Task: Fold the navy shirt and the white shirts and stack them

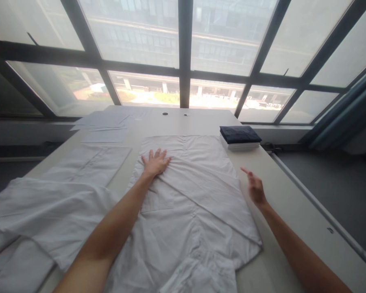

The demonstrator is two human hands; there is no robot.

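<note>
A white shirt (195,195) lies spread flat on the pale table (286,211) in front of me, its collar end nearest me. My left hand (155,162) presses flat on the shirt's upper left part, fingers stretched out and spread. My right hand (254,187) hovers just off the shirt's right edge, above the table, with fingers loosely extended and nothing in it.
More white garments (49,207) lie spread over the table's left side. A stack of folded clothes (240,137), dark on top and white beneath, sits at the far right. Large windows (183,61) rise behind the table. The floor drops away on the right.
</note>
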